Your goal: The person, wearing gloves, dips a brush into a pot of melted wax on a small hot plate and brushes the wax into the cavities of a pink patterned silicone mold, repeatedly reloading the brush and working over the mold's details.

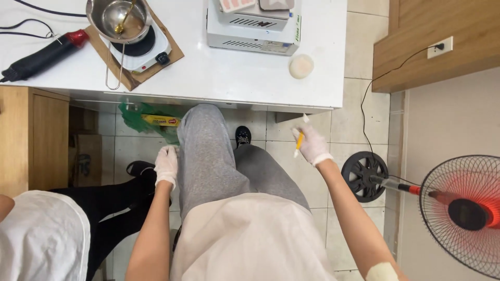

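Observation:
I am seated at a white table (224,78), looking down at my grey trousers and white apron. My right hand (312,144), in a white glove, is below the table's front edge and grips a thin yellow stick tool (299,140) with a white tip. My left hand (166,164), also gloved, rests on my left thigh with its fingers loosely curled and holds nothing. On the table stand a small metal pot (119,20) on a white hot plate (140,52), a white box-shaped machine (253,26) and a small pale round disc (301,66).
A black and red heat gun (44,54) lies at the table's left. A person in white and black sits at my left (47,234). A standing fan (463,213) is at the right, with a cord to a wall socket (440,48). A green bag (140,118) lies under the table.

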